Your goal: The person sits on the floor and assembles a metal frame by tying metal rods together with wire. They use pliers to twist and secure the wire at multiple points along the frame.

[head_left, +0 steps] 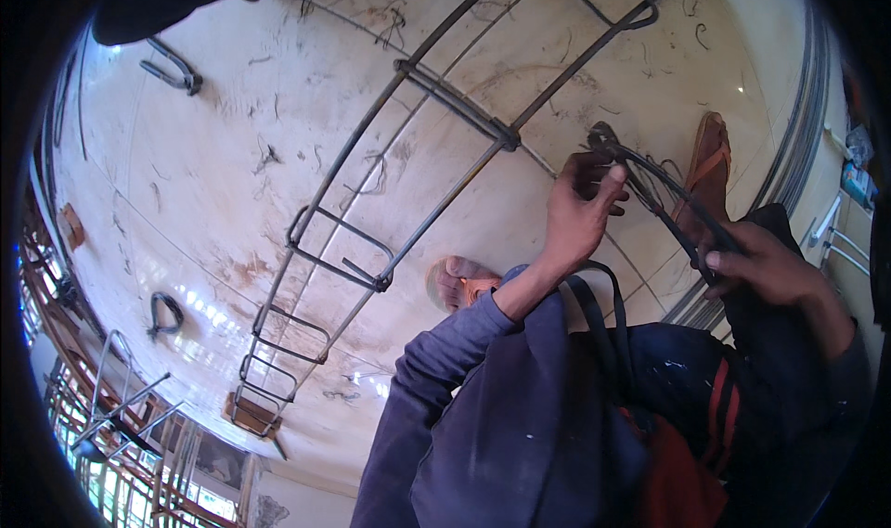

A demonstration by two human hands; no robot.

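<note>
A long cage of steel bars (pixel 408 166) with rectangular stirrups lies across the tiled floor (pixel 213 185). My left hand (pixel 580 208) is closed around a bundle of thin binding wire (pixel 640 171) at its looped end. My right hand (pixel 766 264) grips the same wire bundle lower down, near my knee. The wire runs taut between both hands. My sandalled feet (pixel 710 157) show on the floor, one under my left forearm.
A loose bent stirrup (pixel 172 69) lies at the upper left, and a small wire coil (pixel 165 313) at the left. More steel bars (pixel 798 129) run along the right edge. A metal frame (pixel 121 407) stands at the lower left. A wood block (pixel 252 415) props the cage's end.
</note>
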